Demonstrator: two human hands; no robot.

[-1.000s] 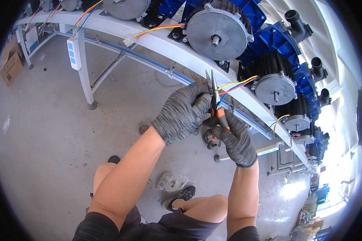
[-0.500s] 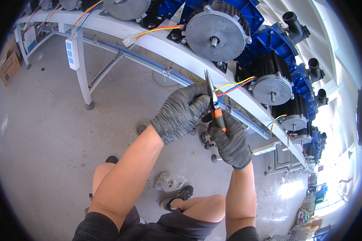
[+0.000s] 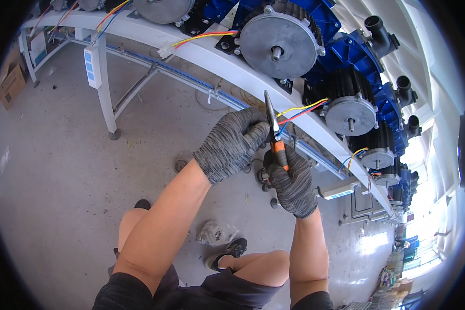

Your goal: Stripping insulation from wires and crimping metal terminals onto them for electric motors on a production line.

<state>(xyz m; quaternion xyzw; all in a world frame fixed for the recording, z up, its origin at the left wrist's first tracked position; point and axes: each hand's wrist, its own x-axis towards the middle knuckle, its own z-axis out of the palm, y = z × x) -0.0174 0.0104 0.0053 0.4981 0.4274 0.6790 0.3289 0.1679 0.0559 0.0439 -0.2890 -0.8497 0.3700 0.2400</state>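
Grasping the long-nosed metal pliers with orange-and-black handles (image 3: 278,148), your right grip (image 3: 293,186), in a dark grey knitted glove, is wrapped around those handles near the scene's middle. The pliers' nose points up toward the far side. Your matching gloved left grip (image 3: 231,145) sits just left of them, fingers bent in beside the metal nose; you cannot tell here what it pinches. Thin yellow, red and blue wires (image 3: 300,108) run to the pliers from a black finned motor with a round grey end plate (image 3: 349,114), to the right on a white metal frame (image 3: 243,80). Far from you stands a larger grey-faced motor (image 3: 279,44). Near your shoe (image 3: 236,248) lies a clear plastic bag (image 3: 217,233) on the grey floor (image 3: 77,186).
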